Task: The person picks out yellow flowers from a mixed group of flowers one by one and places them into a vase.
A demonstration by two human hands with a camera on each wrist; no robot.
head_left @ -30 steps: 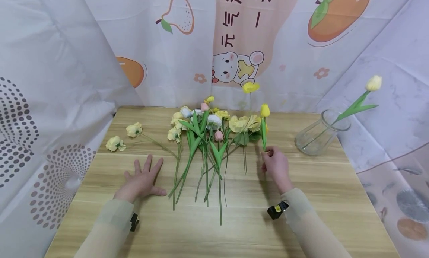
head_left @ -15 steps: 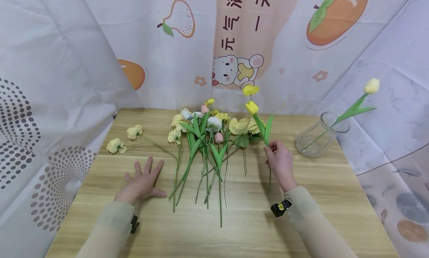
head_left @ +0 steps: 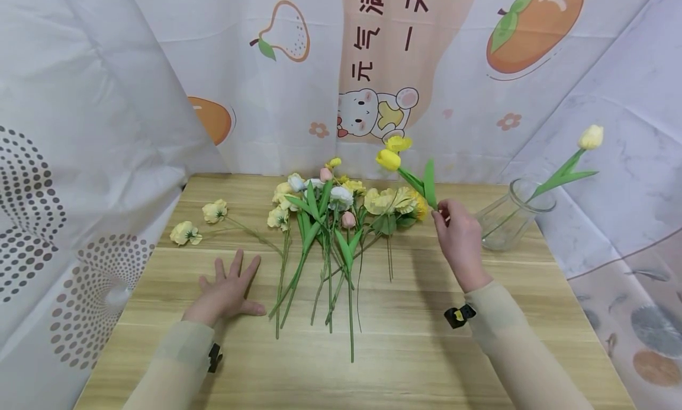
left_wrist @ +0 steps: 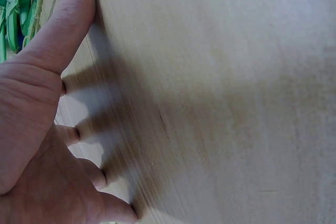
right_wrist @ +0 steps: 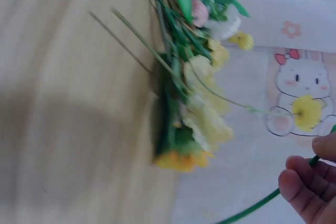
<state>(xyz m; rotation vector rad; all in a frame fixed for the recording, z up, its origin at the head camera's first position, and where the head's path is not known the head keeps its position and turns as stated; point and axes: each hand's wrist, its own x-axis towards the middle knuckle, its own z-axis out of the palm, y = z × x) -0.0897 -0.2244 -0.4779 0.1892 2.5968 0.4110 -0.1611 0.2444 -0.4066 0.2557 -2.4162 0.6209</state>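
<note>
In the head view my right hand [head_left: 459, 235] pinches the stem of a yellow tulip [head_left: 389, 160], its bloom tipped to the left above the pile of flowers. The right wrist view shows thumb and fingers around the green stem [right_wrist: 257, 206]. My left hand [head_left: 226, 293] rests on the table with its fingers spread, left of the flower stems. A glass vase [head_left: 501, 220] stands tilted just right of my right hand, holding one white tulip [head_left: 590, 137].
Across the middle of the wooden table [head_left: 394, 362] lie several artificial flowers, among them a pink tulip [head_left: 348, 220] and a white bloom [head_left: 340, 197]. Cream flowers [head_left: 215, 211] lie at the left. A printed curtain [head_left: 256, 102] hangs behind the table.
My right hand has lifted the yellow tulip and moved right toward the vase, while the bloom has swung over to the left. The left hand has stayed in place.
</note>
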